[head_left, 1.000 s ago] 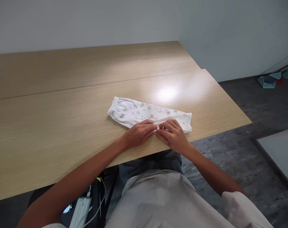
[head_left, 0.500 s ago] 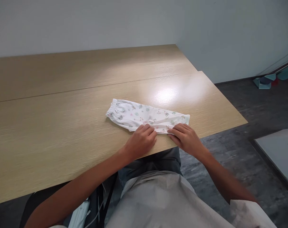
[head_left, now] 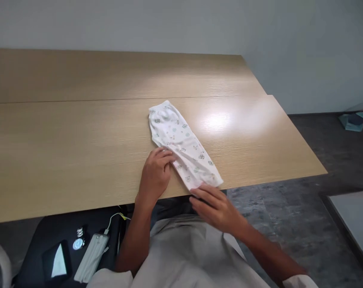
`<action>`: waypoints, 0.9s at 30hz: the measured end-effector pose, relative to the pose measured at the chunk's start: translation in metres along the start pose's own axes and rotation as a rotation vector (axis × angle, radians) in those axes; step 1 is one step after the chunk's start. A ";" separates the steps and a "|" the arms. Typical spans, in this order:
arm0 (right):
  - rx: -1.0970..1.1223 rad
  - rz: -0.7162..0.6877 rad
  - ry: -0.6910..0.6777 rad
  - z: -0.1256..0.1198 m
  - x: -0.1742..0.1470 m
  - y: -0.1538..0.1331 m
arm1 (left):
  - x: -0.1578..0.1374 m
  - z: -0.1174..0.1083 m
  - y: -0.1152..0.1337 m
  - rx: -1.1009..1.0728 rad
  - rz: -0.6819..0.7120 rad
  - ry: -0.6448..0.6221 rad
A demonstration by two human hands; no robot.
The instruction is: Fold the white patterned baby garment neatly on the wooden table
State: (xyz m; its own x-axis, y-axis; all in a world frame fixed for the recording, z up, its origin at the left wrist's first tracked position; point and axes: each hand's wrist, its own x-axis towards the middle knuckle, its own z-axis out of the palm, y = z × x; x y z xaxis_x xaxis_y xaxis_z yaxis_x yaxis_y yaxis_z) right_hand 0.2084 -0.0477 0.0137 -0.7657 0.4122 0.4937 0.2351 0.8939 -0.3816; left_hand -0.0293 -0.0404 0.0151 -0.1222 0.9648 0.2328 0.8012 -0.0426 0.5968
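Note:
A pair of small white pants with little animal prints lies folded lengthwise on the wooden table. It slants from its gathered waist at the far left to the leg hems near the table's front edge. My left hand is at the left long edge of the pants, its fingers curled and closed on the cloth. Over the hem corner rests my right hand, fingers stretched out and apart, the tips touching the fabric. Cloth beneath the fingertips is hidden.
Below the table at left, a black seat holds a watch, a dark flat object and a white power bank or phone-like device with a cable. A grey wall stands behind the table. Blue pieces lie on the floor at right.
The pants have turned from lying nearly crosswise to slanting, hems now toward me and waist farther away. My left hand has moved left along the edge; my right hand has come nearer my body.

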 end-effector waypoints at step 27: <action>-0.109 0.152 -0.376 0.028 0.125 0.100 | -0.033 -0.013 -0.015 0.154 -0.063 -0.028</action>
State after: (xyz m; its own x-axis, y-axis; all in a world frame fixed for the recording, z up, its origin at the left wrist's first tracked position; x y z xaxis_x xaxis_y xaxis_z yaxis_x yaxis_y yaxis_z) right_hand 0.1188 0.0882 0.0153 -0.8777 0.4663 0.1108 0.4092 0.8495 -0.3330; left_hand -0.0451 -0.0751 0.0081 -0.1609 0.9712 0.1760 0.8730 0.0569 0.4843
